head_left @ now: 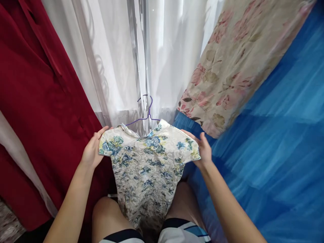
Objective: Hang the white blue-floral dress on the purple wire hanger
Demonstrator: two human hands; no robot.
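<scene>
A short-sleeved, cream dress with blue, green and yellow flowers (148, 168) hangs in front of me on a purple hanger (150, 111), its lower part reaching down between my knees. At the left sleeve, my left hand (92, 148) holds the edge, with its fingers partly behind the cloth. My right hand (204, 150) holds the other sleeve in the same way, thumb up and the other fingers mostly hidden behind the fabric. Between them the sleeves are spread outward. The hanger's hook shows above the collar, and its arms go inside the neckline.
Dark red cloth (50, 101) hangs on the left. Behind the hanger are white sheer curtains (172, 60) and shiny, narrow strips (142, 50). A beige cloth with pink flowers (227, 67) hangs at upper right, beside layered blue fabric (273, 152).
</scene>
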